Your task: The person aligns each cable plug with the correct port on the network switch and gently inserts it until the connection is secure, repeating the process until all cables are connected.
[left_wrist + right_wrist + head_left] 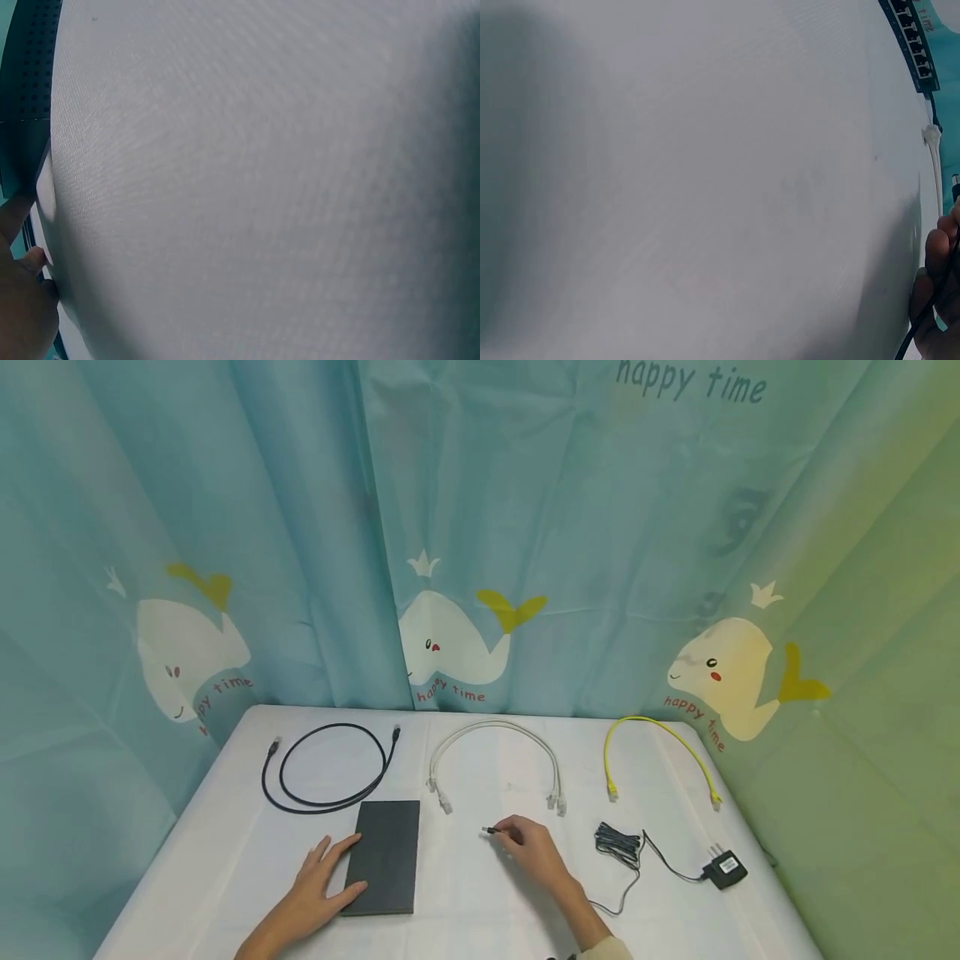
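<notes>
A flat dark network switch (384, 860) lies on the white table, left of centre. Its row of ports (911, 37) shows in the right wrist view, and the left wrist view has its perforated side (30, 60). My left hand (309, 893) rests at the switch's left edge, thumb and fingers spread and touching it. To the right of the switch, my right hand (536, 853) pinches the black barrel plug (490, 831) of a power adapter, its tip pointing left toward the switch. The plug's thin cord (921, 319) runs back along the palm.
The black power adapter (725, 869) sits at the right, its cord bundled (617, 843) beside it. Along the back lie a coiled black network cable (281, 777), grey network cables (495, 724) and a yellow one (667, 735). A blue-green curtain (322, 568) hangs behind the table.
</notes>
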Demonstrator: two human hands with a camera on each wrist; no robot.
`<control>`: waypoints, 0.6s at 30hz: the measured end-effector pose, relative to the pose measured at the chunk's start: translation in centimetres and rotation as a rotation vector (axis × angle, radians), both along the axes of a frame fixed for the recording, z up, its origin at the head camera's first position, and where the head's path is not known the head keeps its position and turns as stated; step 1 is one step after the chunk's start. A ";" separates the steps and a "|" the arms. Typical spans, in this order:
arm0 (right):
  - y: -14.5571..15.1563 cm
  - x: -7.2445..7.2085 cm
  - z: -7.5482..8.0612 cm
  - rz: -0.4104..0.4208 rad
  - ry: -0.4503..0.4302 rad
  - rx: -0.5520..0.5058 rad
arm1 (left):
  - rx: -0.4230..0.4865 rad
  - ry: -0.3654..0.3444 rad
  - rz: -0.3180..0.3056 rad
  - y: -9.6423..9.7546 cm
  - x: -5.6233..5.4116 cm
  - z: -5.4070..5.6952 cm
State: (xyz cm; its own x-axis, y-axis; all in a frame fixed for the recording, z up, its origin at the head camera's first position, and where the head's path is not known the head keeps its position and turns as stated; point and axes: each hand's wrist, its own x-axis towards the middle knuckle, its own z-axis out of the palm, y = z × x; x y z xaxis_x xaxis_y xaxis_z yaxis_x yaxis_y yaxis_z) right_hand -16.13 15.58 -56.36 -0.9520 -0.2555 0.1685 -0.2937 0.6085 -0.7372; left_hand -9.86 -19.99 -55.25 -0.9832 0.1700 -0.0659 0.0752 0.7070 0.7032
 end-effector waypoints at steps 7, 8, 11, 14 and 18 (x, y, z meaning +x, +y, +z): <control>-0.6 -0.3 -0.1 0.009 0.006 0.028 | 0.023 0.009 -0.001 0.1 0.1 0.0; -0.6 -0.3 -0.2 0.013 0.008 0.025 | 0.026 0.010 -0.003 0.1 0.1 0.0; -0.7 -0.4 -0.1 0.023 0.022 0.023 | 0.036 -0.004 -0.009 0.1 0.1 0.2; -0.7 -0.4 -0.1 0.027 0.030 0.028 | 0.036 -0.020 -0.011 0.1 0.1 0.4; -0.8 -0.5 -0.1 0.026 0.035 0.029 | 0.028 -0.033 -0.011 0.2 0.1 0.5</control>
